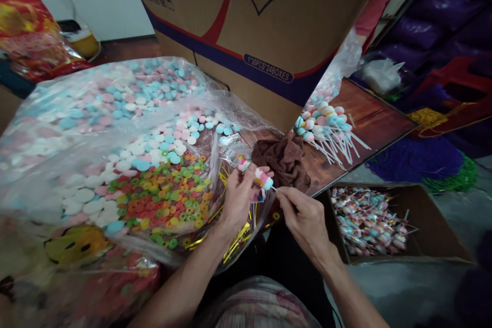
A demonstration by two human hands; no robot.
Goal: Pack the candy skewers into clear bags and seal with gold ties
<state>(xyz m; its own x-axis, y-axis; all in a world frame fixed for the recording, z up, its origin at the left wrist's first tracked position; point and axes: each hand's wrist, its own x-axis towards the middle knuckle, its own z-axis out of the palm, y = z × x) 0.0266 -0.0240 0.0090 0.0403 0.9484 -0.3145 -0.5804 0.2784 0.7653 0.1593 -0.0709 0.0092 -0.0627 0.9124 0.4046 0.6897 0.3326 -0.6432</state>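
Observation:
My left hand is closed round a small clear wrapper with a pink, white and blue lollipop inside it. My right hand pinches the lollipop's thin white stick just to the right of the candy head. Both hands hover over the near edge of a dark wooden table. Gold twist ties lie under my left wrist. A crumpled brown cloth sits right behind the hands.
Big clear bags of pastel disc candies and coloured ring candies fill the left. A printed cardboard carton towers behind. Unwrapped lollipops lie on the table; a low box of wrapped ones stands on the right.

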